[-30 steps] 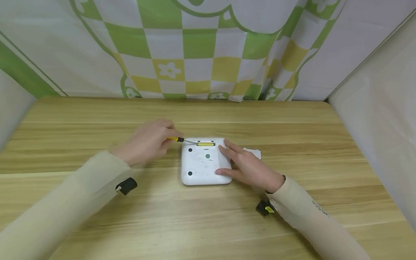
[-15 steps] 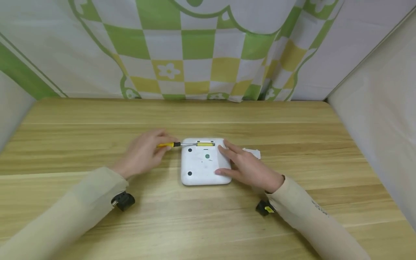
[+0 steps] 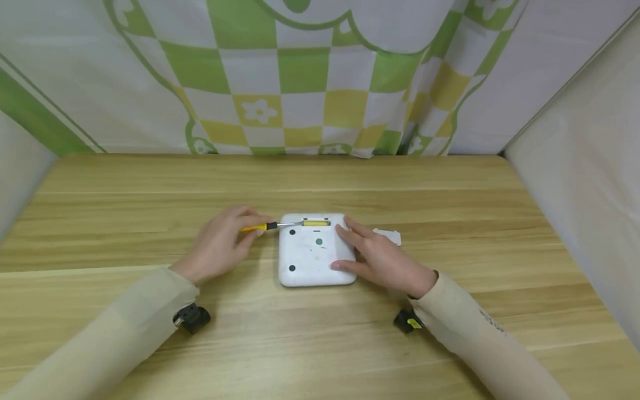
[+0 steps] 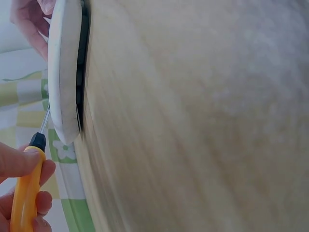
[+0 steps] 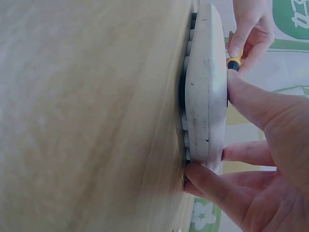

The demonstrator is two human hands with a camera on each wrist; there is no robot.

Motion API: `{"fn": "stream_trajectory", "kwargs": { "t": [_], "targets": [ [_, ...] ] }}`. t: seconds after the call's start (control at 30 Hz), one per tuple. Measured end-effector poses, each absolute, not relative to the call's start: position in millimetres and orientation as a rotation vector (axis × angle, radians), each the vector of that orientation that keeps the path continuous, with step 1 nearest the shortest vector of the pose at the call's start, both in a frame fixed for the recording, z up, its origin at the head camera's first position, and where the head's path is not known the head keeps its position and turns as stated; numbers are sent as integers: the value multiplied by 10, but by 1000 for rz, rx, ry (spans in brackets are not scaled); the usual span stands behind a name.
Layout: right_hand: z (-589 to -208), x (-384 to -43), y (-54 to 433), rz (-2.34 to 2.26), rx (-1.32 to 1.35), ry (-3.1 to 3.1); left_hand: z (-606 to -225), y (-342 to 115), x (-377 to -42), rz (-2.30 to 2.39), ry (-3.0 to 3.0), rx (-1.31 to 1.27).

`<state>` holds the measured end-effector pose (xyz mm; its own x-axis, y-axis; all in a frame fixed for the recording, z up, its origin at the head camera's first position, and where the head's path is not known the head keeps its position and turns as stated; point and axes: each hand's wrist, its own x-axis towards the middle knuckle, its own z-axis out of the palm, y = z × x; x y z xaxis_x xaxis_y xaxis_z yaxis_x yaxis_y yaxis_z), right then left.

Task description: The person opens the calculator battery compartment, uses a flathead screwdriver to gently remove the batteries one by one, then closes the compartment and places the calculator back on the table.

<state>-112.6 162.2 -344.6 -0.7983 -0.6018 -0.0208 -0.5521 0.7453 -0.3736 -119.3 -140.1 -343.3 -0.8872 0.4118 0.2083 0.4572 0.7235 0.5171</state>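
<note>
A white calculator (image 3: 307, 256) lies face down on the table, its keys showing underneath in the right wrist view. A yellow battery (image 3: 316, 223) sits in the uncovered slot near its far edge. My left hand (image 3: 220, 241) holds a yellow-handled screwdriver (image 4: 26, 193) between thumb and fingers. The metal shaft crosses the calculator's left edge, and its tip is at the left end of the battery. My right hand (image 3: 385, 258) grips the calculator's right side, thumb on the back and fingers along the edge (image 5: 231, 188).
A small white battery cover (image 3: 389, 236) lies on the wooden table (image 3: 320, 344) just past my right hand, partly hidden by it. A green, yellow and white checked curtain (image 3: 305, 72) hangs behind the table's far edge.
My left hand has moved slightly back and toward me, lowering the screwdriver handle to a flatter angle, its tip staying at the battery's left end. The right hand and calculator hold still.
</note>
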Motion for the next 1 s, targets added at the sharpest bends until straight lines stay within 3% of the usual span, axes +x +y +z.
{"fn": "stream_trajectory", "kwargs": {
  "t": [0.47, 1.0],
  "targets": [
    [-3430, -1104, 1525, -541, -914, 2752, -3412, -1339, -1078, -787, -2773, -651],
    [-3405, -1107, 1582, -518, -891, 2754, -3307, -1340, -1133, -645, -2772, -771]
  ]
}}
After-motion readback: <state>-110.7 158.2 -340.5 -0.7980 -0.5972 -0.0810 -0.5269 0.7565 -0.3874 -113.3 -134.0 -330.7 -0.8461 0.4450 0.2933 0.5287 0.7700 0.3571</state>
